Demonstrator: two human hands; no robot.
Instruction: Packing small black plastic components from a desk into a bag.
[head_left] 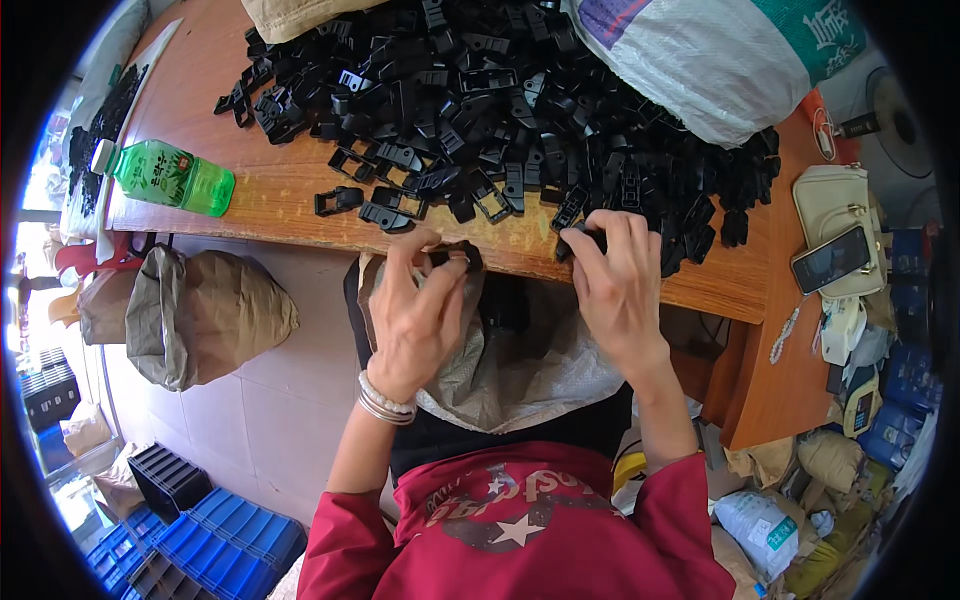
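Observation:
A large heap of black plastic clip-like parts [430, 110] covers the wooden table [270, 215]. At the table's front edge my left hand [415, 315] is closed, its fingers curled around a dark plastic part [462, 252] that they partly hide. My right hand [618, 290] bends over the same edge farther right. Its thumb and fingers close on another black part, mostly covered by them, beside the front of the heap. Below and between both hands, an open white woven sack [540, 385] lies across my lap, with something dark inside.
A green bottle [175, 178] lies on the table at left. A white sack [700, 70] rests over the heap's far right. A phone [831, 260] lies on a cream handbag [835, 195] at right. Brown sacks [225, 310] stand on the left floor, near blue crates [230, 540].

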